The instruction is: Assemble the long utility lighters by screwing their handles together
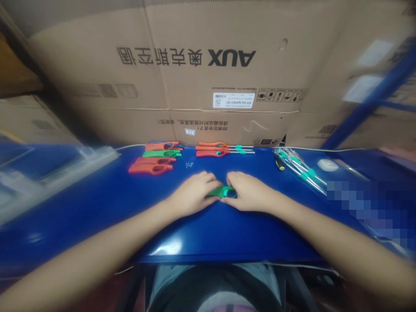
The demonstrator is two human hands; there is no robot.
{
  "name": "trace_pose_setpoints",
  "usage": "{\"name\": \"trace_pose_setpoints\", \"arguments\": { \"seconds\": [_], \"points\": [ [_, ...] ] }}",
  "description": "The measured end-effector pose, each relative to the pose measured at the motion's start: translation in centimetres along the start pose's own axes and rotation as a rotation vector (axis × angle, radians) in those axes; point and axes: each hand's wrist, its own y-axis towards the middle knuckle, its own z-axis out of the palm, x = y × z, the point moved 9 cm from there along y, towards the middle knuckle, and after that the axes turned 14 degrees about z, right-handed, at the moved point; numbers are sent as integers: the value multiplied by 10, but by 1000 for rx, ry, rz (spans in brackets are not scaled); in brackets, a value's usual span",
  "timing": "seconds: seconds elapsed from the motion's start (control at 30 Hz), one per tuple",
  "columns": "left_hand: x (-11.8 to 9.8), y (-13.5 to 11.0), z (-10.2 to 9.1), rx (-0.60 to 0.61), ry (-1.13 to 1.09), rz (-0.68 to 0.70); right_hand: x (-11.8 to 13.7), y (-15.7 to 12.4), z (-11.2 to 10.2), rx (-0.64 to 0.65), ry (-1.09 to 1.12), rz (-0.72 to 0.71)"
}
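My left hand (191, 193) and my right hand (248, 190) meet over a green plastic lighter handle (223, 192) that lies on the blue table (208, 234). The fingers of both hands are curled round it, and most of it is hidden under them. Beyond my left hand lie red and green handle shells (156, 159). Straight ahead at the table's back lie orange long-nosed lighters (221, 150) with metal stems.
A bunch of metal stems with green collars in clear wrap (300, 169) lies at the right, beside a white round object (327, 164). A large cardboard box (201, 65) walls the back. A clear plastic tray (48, 173) sits at the left, blurred.
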Motion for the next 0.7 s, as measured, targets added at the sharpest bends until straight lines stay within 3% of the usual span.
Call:
{"name": "trace_pose_setpoints", "arguments": {
  "seconds": [0.33,0.57,0.7],
  "points": [
    [8,-2,7,-153,-216,54,-16,7,0,70,193,34],
    [42,-10,8,-360,-440,-133,-56,35,14,177,697,144],
    [57,-15,11,-483,-619,-232,-59,40,20,228,752,137]
  ]
}}
